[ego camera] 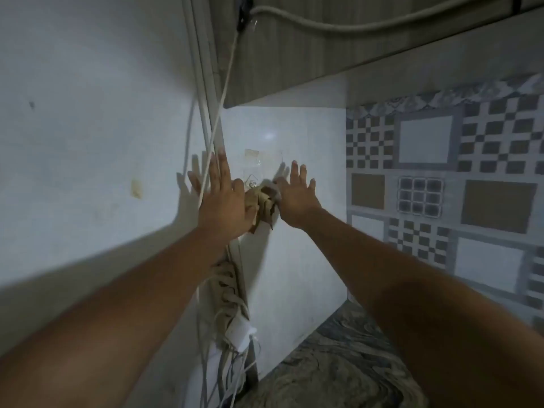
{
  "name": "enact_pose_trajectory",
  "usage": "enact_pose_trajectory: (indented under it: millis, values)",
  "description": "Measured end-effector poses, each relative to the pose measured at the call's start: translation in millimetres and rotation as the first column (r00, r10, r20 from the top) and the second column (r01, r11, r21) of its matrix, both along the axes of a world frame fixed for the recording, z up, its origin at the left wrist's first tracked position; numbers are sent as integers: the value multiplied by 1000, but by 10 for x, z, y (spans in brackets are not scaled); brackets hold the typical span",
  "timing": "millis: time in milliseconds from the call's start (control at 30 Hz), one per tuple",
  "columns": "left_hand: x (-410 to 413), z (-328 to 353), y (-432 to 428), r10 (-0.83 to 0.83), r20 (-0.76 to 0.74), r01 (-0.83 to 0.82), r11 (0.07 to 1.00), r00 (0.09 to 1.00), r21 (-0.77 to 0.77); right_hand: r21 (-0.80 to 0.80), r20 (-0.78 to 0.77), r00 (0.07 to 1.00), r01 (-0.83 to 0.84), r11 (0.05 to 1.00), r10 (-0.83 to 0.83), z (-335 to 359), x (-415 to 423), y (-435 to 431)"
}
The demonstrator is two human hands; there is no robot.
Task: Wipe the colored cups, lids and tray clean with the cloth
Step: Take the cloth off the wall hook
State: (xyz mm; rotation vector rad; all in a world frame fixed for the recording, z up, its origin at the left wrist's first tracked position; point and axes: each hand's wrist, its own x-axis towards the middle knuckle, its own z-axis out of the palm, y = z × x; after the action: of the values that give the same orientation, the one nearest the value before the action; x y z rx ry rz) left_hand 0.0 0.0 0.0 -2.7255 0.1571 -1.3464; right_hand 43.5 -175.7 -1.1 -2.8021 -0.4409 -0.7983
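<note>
Two bare forearms reach to the white wall (294,260). Left hand (223,198) and right hand (297,195) lie flat, fingers splayed, flanking the bunched cloth (263,203) by the wall's left edge, just under a clear hook (252,180). Likely fetching the cloth: lift upward off the hook, avoid the cables (224,92). Cups, lids, tray unseen.

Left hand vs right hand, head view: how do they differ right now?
Left hand overlaps the white cables at the wall corner; right hand lies over plain white tile. Left hand's fingers reach higher than the right hand's. Shared: both have straight, spread fingers and flank the tan cloth.
</note>
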Motion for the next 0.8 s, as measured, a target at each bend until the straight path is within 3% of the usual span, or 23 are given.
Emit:
enact_pose_trajectory:
  millis: [200, 333, 600, 800]
  values:
    - [97, -51, -23, 33, -6, -32, 994, 999, 105, 44, 29, 999, 27, 999, -28, 28, 195, 174]
    - [105, -20, -14, 29, 16, -31, 996, 999, 82, 66, 55, 998, 36, 997, -39, 35, 252, 175]
    - [-44, 124, -32, 8, 45, -13, 994, 999, 106, 256, 128, 992, -43, 966, 11, 345, -46, -62]
    - [-311, 224, -158, -138, -36, 139, 990, 990, 19, 270, 228, 972, -117, 956, 54, 531, -360, -297]
